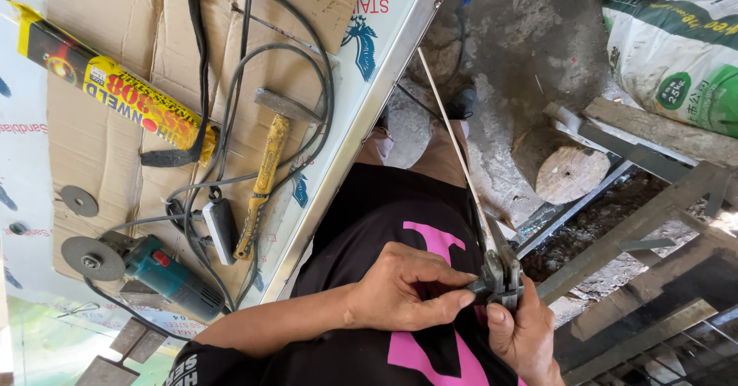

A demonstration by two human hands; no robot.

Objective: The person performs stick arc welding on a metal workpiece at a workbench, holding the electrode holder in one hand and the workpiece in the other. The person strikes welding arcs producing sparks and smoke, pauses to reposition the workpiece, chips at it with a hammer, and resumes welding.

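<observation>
My right hand (525, 337) grips a grey metal electrode holder (503, 274) in front of my black shirt with its pink print. A thin welding rod (455, 146) sits in the holder's jaws and slants up and to the left, past my leg. My left hand (403, 286) reaches in from the left, its thumb and fingers pinching the holder's jaws where the rod enters. The holder's handle is hidden inside my right hand.
To the left, a metal-edged table (369, 101) carries cardboard, a teal angle grinder (157, 272), a yellow-handled hammer (265, 174), a yellow rod box (115, 86), black cables and a loose disc (78, 201). A log (570, 174), a sack (676, 55) and steel frames (653, 278) lie to the right.
</observation>
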